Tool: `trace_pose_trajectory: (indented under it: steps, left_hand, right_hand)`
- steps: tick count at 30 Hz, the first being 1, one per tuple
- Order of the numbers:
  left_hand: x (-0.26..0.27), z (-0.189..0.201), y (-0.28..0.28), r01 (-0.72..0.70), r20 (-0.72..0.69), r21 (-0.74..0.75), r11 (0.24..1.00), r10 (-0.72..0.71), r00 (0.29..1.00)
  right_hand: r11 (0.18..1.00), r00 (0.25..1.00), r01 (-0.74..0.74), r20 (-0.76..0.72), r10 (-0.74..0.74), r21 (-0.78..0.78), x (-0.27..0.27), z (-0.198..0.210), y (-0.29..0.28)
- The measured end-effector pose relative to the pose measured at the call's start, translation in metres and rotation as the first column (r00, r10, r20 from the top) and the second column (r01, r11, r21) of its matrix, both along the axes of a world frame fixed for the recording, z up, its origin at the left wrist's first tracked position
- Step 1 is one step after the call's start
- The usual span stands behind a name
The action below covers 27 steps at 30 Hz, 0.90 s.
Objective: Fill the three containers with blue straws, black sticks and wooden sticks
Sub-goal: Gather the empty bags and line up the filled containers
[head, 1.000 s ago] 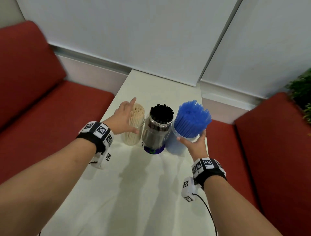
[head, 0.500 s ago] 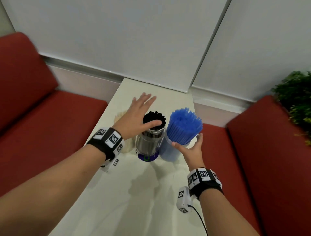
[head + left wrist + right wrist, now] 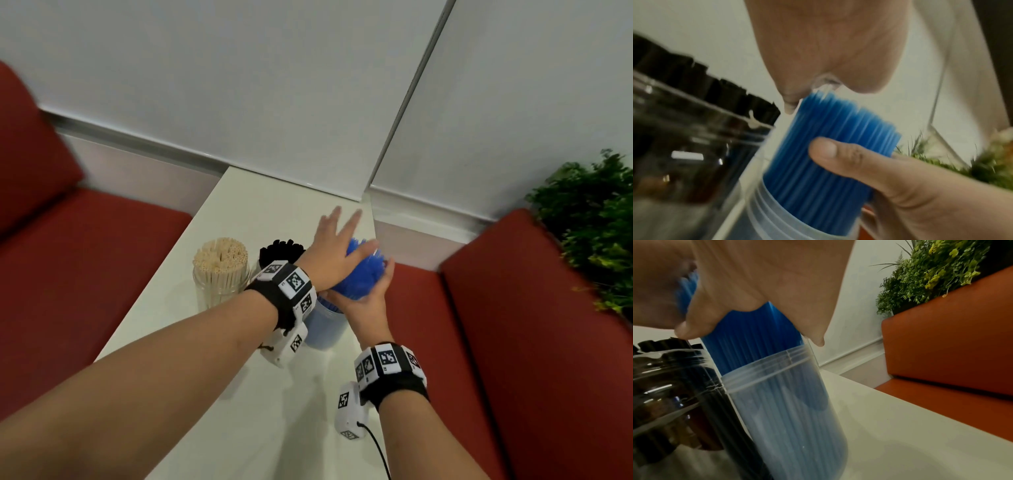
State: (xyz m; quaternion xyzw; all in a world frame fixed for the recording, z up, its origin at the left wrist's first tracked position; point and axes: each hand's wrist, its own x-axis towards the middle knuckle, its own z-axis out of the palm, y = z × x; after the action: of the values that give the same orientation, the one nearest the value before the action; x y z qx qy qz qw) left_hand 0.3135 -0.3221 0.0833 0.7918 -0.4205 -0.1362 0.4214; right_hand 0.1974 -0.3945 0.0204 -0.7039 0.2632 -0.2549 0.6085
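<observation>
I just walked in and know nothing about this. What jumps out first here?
The bright blue straws stand out, bunched in a clear tub on the white table, with the left hand flat on their tops and the right hand gripping their side. Left of them stand a jar of black sticks and a jar of wooden sticks, between red seats.

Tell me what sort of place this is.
Probably a café or lounge booth, though it could be an office seating nook: red benches flank a narrow white table against a pale wall with blinds, and a leafy plant stands behind the right bench.
</observation>
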Motion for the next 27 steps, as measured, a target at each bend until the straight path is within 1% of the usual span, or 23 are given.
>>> trace_pose_trajectory:
  steps: [1,2,3,5,6,9,10,12,14,16,17,19,20,21,22,23,24,25,26,27]
  left_hand:
    - [0.000,-0.001,-0.001,-0.097,-0.133,-0.077,0.992,0.087,0.987]
    - [0.000,-0.002,-0.003,-0.170,-0.255,-0.097,0.981,0.140,0.957]
    - [-0.002,-0.003,-0.004,-0.185,-0.315,-0.065,0.981,0.156,0.936]
    - [-0.006,-0.005,-0.008,-0.118,-0.290,0.010,0.993,0.116,0.950]
    - [-0.008,-0.006,-0.010,-0.117,-0.263,0.017,0.993,0.118,0.958]
    - [-0.009,0.005,-0.014,-0.178,-0.251,-0.029,0.984,0.165,0.954]
    - [-0.009,0.011,-0.014,-0.196,-0.254,-0.059,0.979,0.175,0.951]
    - [-0.007,0.024,-0.012,-0.251,-0.275,-0.170,0.953,0.199,0.941]
    - [-0.001,0.035,-0.006,-0.323,-0.289,-0.277,0.905,0.242,0.926]
    - [0.007,0.039,0.000,-0.383,-0.279,-0.328,0.864,0.298,0.913]
    - [0.010,0.039,0.002,-0.392,-0.259,-0.335,0.857,0.317,0.913]
    - [0.007,0.035,0.005,-0.346,-0.188,-0.325,0.880,0.298,0.936]
    - [0.002,0.033,0.006,-0.283,-0.139,-0.312,0.907,0.251,0.958]
    - [-0.003,0.028,0.005,-0.192,-0.053,-0.275,0.942,0.184,0.981]
    - [-0.008,0.023,0.004,-0.082,0.085,-0.172,0.982,0.098,0.992]
    - [-0.013,0.018,0.003,0.006,0.254,-0.001,1.000,-0.005,0.967]
    - [-0.017,0.013,0.002,0.039,0.384,0.176,0.984,-0.105,0.917]
    - [-0.018,0.008,0.000,0.027,0.468,0.295,0.955,-0.170,0.868]
    - [-0.018,0.008,0.000,0.002,0.506,0.355,0.935,-0.194,0.840]
    - [-0.017,0.010,0.000,-0.020,0.527,0.372,0.928,-0.194,0.828]
  right_hand:
    - [1.000,1.000,0.006,-0.016,-0.006,0.004,-0.001,-0.002,-0.001]
    - [1.000,0.999,0.005,-0.032,-0.005,0.000,-0.001,-0.003,0.000]
    - [1.000,0.999,0.002,-0.042,-0.002,-0.009,-0.001,-0.006,0.001]
    - [0.999,0.999,0.021,-0.025,-0.021,-0.033,0.002,-0.009,0.002]
    - [0.999,0.999,0.036,-0.017,-0.037,-0.030,0.004,-0.008,0.002]
    - [0.999,0.999,0.050,0.020,-0.050,0.004,0.004,0.005,0.001]
    - [0.998,0.998,0.058,0.034,-0.058,-0.010,0.004,0.011,-0.001]
    - [0.994,0.995,0.084,0.062,-0.079,-0.072,0.000,0.023,-0.005]
    - [0.990,0.991,0.094,0.103,-0.083,-0.106,-0.008,0.033,-0.008]
    - [0.989,0.989,0.105,0.110,-0.094,-0.102,-0.019,0.040,-0.008]
    - [0.983,0.987,0.134,0.104,-0.121,-0.127,-0.023,0.043,-0.006]
    - [0.944,0.975,0.212,0.119,-0.188,-0.251,-0.026,0.049,-0.003]
    - [0.907,0.970,0.238,0.128,-0.206,-0.346,-0.023,0.051,-0.002]
    - [0.860,0.972,0.236,0.106,-0.211,-0.453,-0.019,0.053,-0.001]
    - [0.807,0.977,0.195,0.039,-0.209,-0.558,-0.014,0.054,0.000]
    - [0.752,0.977,0.117,-0.062,-0.206,-0.649,-0.010,0.054,0.001]
    - [0.712,0.965,0.026,-0.168,-0.201,-0.701,-0.006,0.053,0.000]
    - [0.701,0.947,-0.044,-0.253,-0.198,-0.712,-0.003,0.053,-0.002]
    - [0.715,0.928,-0.077,-0.312,-0.204,-0.695,-0.002,0.054,-0.005]
    - [0.735,0.915,-0.075,-0.339,-0.218,-0.674,-0.002,0.055,-0.008]
